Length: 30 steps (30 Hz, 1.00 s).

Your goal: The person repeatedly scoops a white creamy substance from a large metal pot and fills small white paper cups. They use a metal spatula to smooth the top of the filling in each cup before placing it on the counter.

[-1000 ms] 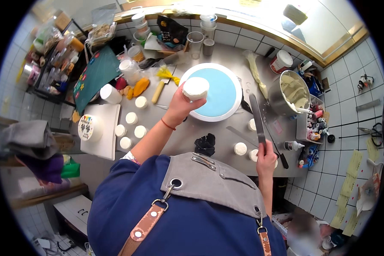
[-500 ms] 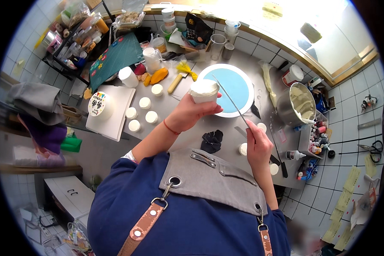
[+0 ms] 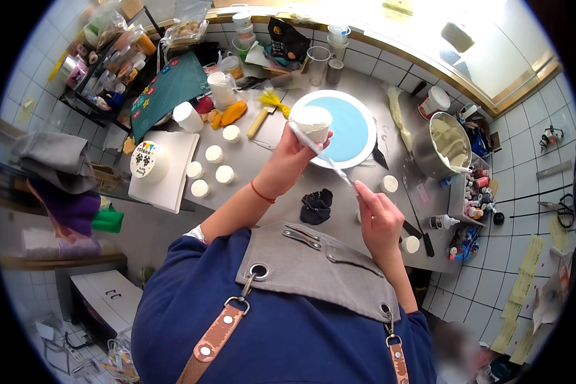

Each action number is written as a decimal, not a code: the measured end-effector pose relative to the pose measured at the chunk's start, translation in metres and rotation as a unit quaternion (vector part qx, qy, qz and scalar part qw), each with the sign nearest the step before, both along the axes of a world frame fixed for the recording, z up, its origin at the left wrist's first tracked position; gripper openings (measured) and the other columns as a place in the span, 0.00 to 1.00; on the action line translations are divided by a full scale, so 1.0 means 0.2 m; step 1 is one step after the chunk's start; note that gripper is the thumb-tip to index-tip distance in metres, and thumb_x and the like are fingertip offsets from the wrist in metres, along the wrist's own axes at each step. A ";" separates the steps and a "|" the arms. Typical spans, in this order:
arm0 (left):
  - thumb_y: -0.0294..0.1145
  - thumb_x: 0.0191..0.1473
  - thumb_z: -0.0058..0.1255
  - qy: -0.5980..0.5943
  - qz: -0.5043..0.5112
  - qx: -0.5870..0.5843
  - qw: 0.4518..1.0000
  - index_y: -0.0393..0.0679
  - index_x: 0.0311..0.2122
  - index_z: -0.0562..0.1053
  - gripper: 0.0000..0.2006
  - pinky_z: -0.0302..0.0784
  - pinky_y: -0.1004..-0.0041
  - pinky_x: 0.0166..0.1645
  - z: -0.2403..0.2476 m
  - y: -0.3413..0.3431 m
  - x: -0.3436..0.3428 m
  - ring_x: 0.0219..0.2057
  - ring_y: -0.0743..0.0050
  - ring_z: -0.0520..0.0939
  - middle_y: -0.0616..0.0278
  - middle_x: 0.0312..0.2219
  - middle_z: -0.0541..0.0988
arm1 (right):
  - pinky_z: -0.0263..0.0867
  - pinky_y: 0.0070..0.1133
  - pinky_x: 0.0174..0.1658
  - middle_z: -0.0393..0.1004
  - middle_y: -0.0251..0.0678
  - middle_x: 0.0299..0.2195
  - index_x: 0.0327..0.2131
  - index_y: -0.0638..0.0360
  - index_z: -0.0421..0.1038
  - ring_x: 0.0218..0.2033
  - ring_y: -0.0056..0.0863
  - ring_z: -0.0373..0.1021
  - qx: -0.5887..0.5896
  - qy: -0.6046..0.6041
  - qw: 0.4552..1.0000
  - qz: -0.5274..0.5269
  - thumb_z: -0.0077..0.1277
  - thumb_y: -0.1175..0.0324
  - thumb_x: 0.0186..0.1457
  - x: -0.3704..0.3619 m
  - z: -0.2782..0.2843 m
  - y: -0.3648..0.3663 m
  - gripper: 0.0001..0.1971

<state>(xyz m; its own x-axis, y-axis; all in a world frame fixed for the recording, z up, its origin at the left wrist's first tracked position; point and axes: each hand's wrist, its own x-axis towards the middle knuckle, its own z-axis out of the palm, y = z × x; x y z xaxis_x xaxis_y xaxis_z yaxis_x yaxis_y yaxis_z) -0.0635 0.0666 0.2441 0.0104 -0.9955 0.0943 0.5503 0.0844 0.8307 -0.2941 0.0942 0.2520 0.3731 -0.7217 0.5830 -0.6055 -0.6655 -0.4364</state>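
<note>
Far L: a decorated white cake (image 3: 150,160) on a pale board (image 3: 180,144), then five small white rounds (image 3: 214,154) loosely grouped on the steel worktop (image 3: 249,203). R of those, a wooden-handled tool (image 3: 257,123) lies near a yellow-tied bag (image 3: 272,99).

Approx. centre, the LH (image 3: 289,165) has its fingers curled round the sides of a white cup-shaped piece (image 3: 316,116), held up in front of the L part of the blue turntable (image 3: 349,128) as seen from above (can't tell how high over it). Its pale top faces up, w/ a slight tilt.

Key relation: the piece sits up & L of the RH (image 3: 382,221), apart from it, so the LH is nearer, being on it. A long thin spatula (image 3: 327,160) bridges the gap; its long axis runs diagonally from the RH, up-L, w/ the far end across the piece's near L side. Contact btwn blade & piece: can't tell. RH pinches the handle end btwn thumb & fingers, other fingers folded in.

Below the turntable, a crumpled black cloth (image 3: 316,207). Further R: more white rounds, e.g. one just above the RH (image 3: 389,184), a filled piping bag (image 3: 398,118), & a metal bowl (image 3: 422,153) of cream.
</note>
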 end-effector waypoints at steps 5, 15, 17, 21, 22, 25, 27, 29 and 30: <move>0.23 0.59 0.50 -0.098 0.047 -0.076 0.991 0.40 0.60 0.56 0.25 0.70 0.69 0.59 -0.03 -0.02 -0.02 0.55 0.67 0.72 0.58 0.54 0.69 | 0.62 0.19 0.23 0.74 0.33 0.22 0.46 0.55 0.75 0.18 0.21 0.67 0.052 -0.129 0.989 0.040 0.55 0.77 0.55 0.00 -0.02 0.02 0.14; 0.20 0.50 0.60 -0.002 -0.014 0.043 0.999 0.41 0.55 0.50 0.34 0.73 0.69 0.56 0.12 0.02 0.02 0.50 0.71 0.73 0.59 0.49 0.69 | 0.59 0.13 0.24 0.74 0.28 0.23 0.43 0.62 0.74 0.20 0.10 0.63 0.340 -0.259 0.903 0.046 0.50 0.74 0.60 -0.07 -0.12 0.05 0.08; 0.19 0.50 0.59 -0.012 0.007 0.045 0.999 0.41 0.55 0.51 0.33 0.74 0.68 0.56 0.11 0.02 0.03 0.51 0.69 0.74 0.58 0.49 0.69 | 0.59 0.13 0.24 0.74 0.28 0.23 0.43 0.62 0.74 0.20 0.10 0.63 0.337 -0.246 0.908 0.048 0.50 0.74 0.60 -0.06 -0.12 0.05 0.08; 0.19 0.52 0.55 0.010 0.012 0.025 1.000 0.41 0.58 0.58 0.29 0.73 0.66 0.58 0.07 0.02 0.05 0.49 0.67 0.77 0.58 0.48 0.72 | 0.59 0.13 0.24 0.74 0.28 0.22 0.43 0.62 0.74 0.21 0.10 0.64 0.339 -0.243 0.908 0.049 0.50 0.74 0.60 -0.04 -0.11 0.05 0.08; 0.20 0.53 0.53 0.009 0.008 0.018 1.000 0.40 0.59 0.57 0.29 0.72 0.65 0.59 0.07 0.02 0.05 0.50 0.66 0.76 0.57 0.49 0.71 | 0.59 0.13 0.24 0.74 0.28 0.22 0.43 0.63 0.74 0.21 0.10 0.64 0.337 -0.241 0.909 0.047 0.50 0.75 0.60 -0.04 -0.11 0.05 0.08; 0.20 0.55 0.46 0.038 -0.009 0.000 0.999 0.39 0.61 0.54 0.28 0.68 0.63 0.63 0.06 0.01 0.05 0.53 0.63 0.73 0.56 0.52 0.69 | 0.59 0.13 0.25 0.74 0.28 0.23 0.43 0.63 0.74 0.21 0.11 0.64 0.341 -0.233 0.910 0.042 0.50 0.75 0.60 -0.03 -0.10 0.04 0.09; 0.20 0.56 0.42 0.104 -0.032 -0.014 0.994 0.38 0.62 0.51 0.29 0.66 0.62 0.64 0.07 0.00 0.05 0.56 0.62 0.70 0.56 0.54 0.65 | 0.59 0.13 0.25 0.74 0.28 0.23 0.43 0.63 0.74 0.22 0.11 0.64 0.345 -0.228 0.910 0.038 0.50 0.75 0.60 -0.03 -0.10 0.03 0.09; 0.20 0.56 0.38 0.116 -0.037 -0.013 0.992 0.39 0.63 0.50 0.29 0.63 0.60 0.66 0.08 0.00 0.05 0.57 0.62 0.68 0.55 0.56 0.64 | 0.59 0.13 0.25 0.74 0.28 0.23 0.43 0.63 0.74 0.22 0.11 0.65 0.346 -0.226 0.910 0.036 0.50 0.75 0.60 -0.03 -0.10 0.03 0.09; 0.21 0.57 0.36 0.122 -0.040 -0.012 0.992 0.39 0.64 0.50 0.29 0.61 0.59 0.67 0.08 0.00 0.04 0.58 0.62 0.67 0.55 0.57 0.63 | 0.59 0.13 0.25 0.74 0.28 0.23 0.43 0.63 0.74 0.22 0.11 0.65 0.336 -0.224 0.914 0.046 0.50 0.75 0.60 -0.03 -0.10 0.03 0.09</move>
<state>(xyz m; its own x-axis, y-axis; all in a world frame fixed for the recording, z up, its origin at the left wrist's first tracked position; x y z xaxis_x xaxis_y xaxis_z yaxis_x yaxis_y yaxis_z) -0.0548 0.0663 0.2598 -0.0428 -0.9915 0.1231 0.7406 0.0512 0.6700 -0.3006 0.1003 0.2314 0.2824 -0.9506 0.1289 -0.2222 -0.1955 -0.9552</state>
